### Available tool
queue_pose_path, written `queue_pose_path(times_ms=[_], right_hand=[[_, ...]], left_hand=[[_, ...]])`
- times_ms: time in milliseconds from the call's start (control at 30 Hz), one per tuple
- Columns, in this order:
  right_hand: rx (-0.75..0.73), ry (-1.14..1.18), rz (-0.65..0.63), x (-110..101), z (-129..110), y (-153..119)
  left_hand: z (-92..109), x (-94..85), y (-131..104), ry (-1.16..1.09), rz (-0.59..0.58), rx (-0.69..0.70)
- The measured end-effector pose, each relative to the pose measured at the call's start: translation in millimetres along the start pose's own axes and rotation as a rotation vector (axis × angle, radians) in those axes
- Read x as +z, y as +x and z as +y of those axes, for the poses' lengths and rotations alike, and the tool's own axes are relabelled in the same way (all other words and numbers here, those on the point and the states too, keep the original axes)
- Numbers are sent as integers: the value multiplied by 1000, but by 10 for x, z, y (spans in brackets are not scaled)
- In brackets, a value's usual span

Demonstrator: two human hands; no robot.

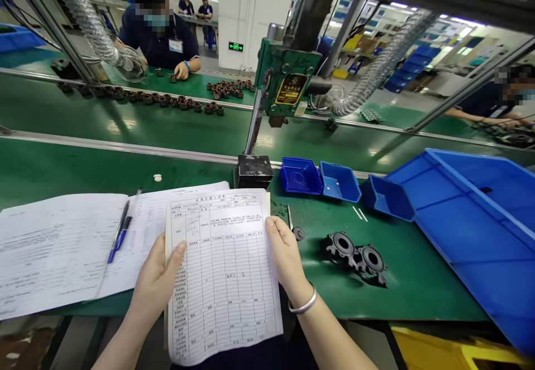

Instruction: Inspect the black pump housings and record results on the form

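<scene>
Between my two hands is a stack of printed form sheets (225,292), tilted up toward me over the bench's front edge. My left hand (156,272) grips its left side, thumb on the front. At the upper right edge, my right hand (286,250) is closed on the paper, with a silver bangle on that wrist. An open notebook (54,247) of printed pages lies to the left, partly behind the sheets. Two pens (119,233) rest on it near the fold. Right of my right hand sit two joined black ring-shaped castings (355,256) and a small round metal part (298,233).
A green press (286,77) with a black base block (254,170) stands ahead. Small blue trays (339,181) line the back right, beside a large tilted blue bin (468,236). Across the belt, a co-worker (161,35) handles copper-coloured parts (232,88). Metallic ducts (387,69) hang above.
</scene>
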State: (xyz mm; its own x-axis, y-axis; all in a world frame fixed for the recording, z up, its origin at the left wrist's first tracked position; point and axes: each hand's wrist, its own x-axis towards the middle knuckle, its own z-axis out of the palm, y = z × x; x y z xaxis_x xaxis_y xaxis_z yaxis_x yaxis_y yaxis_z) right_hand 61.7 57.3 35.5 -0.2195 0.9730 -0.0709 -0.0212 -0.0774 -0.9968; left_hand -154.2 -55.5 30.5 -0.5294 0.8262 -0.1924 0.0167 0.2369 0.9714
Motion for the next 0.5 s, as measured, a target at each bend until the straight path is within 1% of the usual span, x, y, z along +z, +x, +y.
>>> queue_pose_path(times_ms=[100,200,333,500], right_hand=[[-9,2,-3,-30,-21,-39],[-2,21,-13,-65,-38,-77],[6,57,-40,-120,-37,-129],[1,54,-67,-186,-42,-223]], left_hand=[[101,47,-99,-91,-23,-20],[151,68,-154,-214,-22,-82],[121,48,-178,-372,0,-143],[83,-4,-218,-478,-59,-143]])
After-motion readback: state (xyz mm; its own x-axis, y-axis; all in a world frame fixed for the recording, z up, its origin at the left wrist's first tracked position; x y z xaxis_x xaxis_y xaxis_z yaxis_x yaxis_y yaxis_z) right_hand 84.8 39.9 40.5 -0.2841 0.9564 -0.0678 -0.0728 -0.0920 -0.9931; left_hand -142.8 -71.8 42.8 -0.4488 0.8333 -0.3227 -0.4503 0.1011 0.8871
